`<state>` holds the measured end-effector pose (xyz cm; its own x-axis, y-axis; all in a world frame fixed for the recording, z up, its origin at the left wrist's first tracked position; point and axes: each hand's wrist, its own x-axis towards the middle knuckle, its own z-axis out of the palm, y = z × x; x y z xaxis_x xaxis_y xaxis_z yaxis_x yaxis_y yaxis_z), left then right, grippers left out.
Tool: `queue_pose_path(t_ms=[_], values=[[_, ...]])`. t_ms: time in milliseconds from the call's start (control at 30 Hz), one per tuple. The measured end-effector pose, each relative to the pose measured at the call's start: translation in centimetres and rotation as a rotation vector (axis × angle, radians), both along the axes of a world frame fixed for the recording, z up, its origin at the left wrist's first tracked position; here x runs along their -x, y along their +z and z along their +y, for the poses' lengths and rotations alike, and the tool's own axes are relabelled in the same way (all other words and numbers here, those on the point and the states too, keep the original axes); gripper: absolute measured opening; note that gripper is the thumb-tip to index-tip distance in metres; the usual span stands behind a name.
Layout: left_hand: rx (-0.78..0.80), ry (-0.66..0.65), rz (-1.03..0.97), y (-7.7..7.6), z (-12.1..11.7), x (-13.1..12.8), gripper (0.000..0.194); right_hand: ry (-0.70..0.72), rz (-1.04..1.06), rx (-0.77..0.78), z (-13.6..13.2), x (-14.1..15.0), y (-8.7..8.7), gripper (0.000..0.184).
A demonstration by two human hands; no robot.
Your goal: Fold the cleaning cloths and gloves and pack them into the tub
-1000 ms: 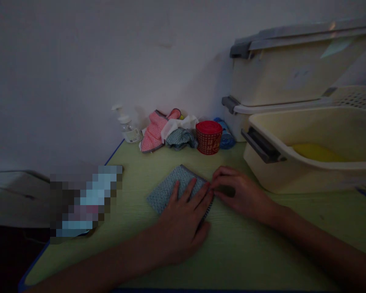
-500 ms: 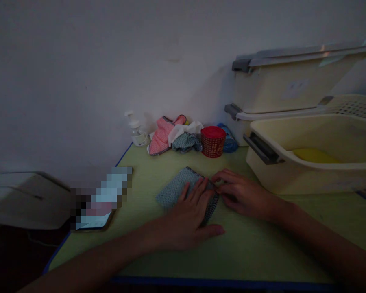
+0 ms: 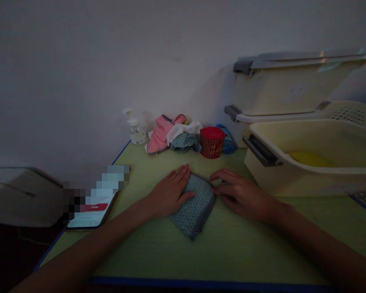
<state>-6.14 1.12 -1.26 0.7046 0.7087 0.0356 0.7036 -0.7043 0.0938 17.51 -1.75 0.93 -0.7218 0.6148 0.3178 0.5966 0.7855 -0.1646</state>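
Observation:
A small blue-green cloth (image 3: 195,207) with a dark checked edge lies folded on the green table (image 3: 232,252). My left hand (image 3: 168,192) lies flat on the cloth's left part, fingers stretched out and pointing up-right. My right hand (image 3: 242,196) rests at the cloth's right edge, its fingertips pressed on the upper right corner, fingers extended and nothing held.
A phone (image 3: 90,211) lies at the table's left edge. At the back stand a pump bottle (image 3: 134,131), a heap of pink, white and teal cloths (image 3: 172,136) and a red tin (image 3: 212,141). Cream plastic tubs (image 3: 317,158) fill the right side.
My left hand slid from the cloth's right part to its left side. The cloth now shows its lower right half uncovered. My right hand stayed at the right edge.

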Motion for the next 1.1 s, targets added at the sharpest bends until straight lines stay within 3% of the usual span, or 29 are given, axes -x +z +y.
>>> queue_pose_path(t_ms=[133,333,500,833,1100], values=[[-0.041,-0.003,-0.001,-0.2,-0.1,0.1,0.069,0.027,-0.019,-0.122,-0.5,0.0,0.3,0.018],[-0.007,-0.005,-0.044,-0.1,0.0,0.1,0.068,0.2,-0.091,-0.287,-1.7,1.2,1.2,0.019],[0.02,-0.002,-0.057,0.1,0.0,0.1,0.065,0.297,-0.114,-0.376,-2.0,2.0,1.3,0.031],[0.014,-0.005,-0.032,0.2,0.0,0.1,0.063,0.221,-0.183,-0.364,-2.1,2.8,0.2,0.02],[0.035,-0.013,-0.052,-0.2,0.1,0.2,0.06,0.219,-0.135,-0.367,-1.8,3.1,-0.2,0.027]])
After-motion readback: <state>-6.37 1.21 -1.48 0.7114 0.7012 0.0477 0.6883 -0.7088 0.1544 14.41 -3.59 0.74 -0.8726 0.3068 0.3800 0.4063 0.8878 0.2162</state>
